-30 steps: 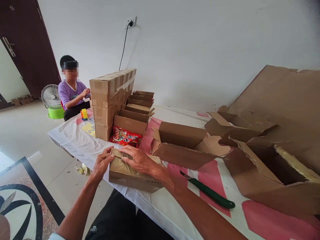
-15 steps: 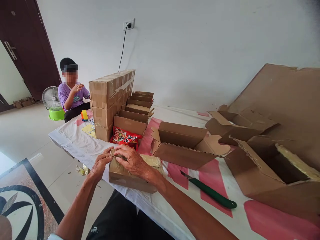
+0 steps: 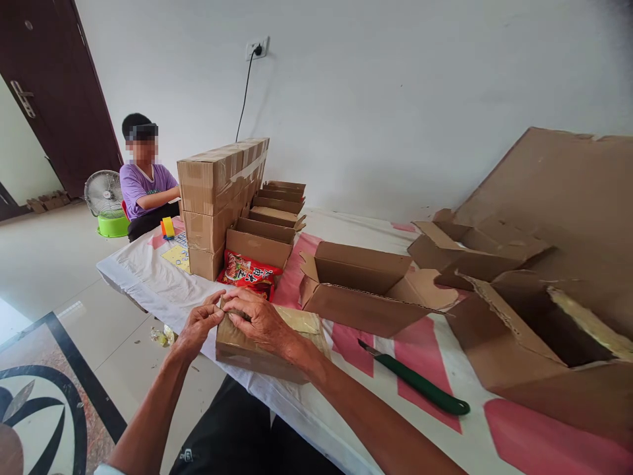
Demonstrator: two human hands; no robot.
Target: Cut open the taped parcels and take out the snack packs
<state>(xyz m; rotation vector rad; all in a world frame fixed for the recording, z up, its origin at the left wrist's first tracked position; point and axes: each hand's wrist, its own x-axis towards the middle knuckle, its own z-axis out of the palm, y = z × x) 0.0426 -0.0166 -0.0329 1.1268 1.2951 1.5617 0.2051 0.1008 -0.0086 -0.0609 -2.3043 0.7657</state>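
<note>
- The left hand (image 3: 198, 326) is bending its fingers at the left end of a taped cardboard box (image 3: 257, 353), thumb and fingertips drawing close together; whether they are pinching a loose edge or only pressing cannot be told.
- The right hand (image 3: 260, 320) is lying over the top of this box, partly curled, its fingertips almost meeting those of the left hand; what is under its fingers is hidden.
- The box is sitting directly beneath the 2 hands, at the near edge of a table covered with a pink and white cloth (image 3: 158, 277).
- Just beyond the hands, a shiny red packet (image 3: 250, 272) is leaning against the nearest of a row of open boxes (image 3: 260, 245).
- Beyond the left hand, a stack of closed boxes (image 3: 200, 191) is standing 3 high.
- To the right of the right hand, an open carton (image 3: 356, 310) is resting on the cloth, flaps spread.
- Near the right forearm, a green-handled knife (image 3: 420, 386) is lying flat, blade pointing towards the hands.
- Farther right, a larger open carton (image 3: 499, 343) is standing.
- Well beyond the left hand, 1 person in a purple shirt (image 3: 148, 191) is sitting beside a fan (image 3: 105, 191).
</note>
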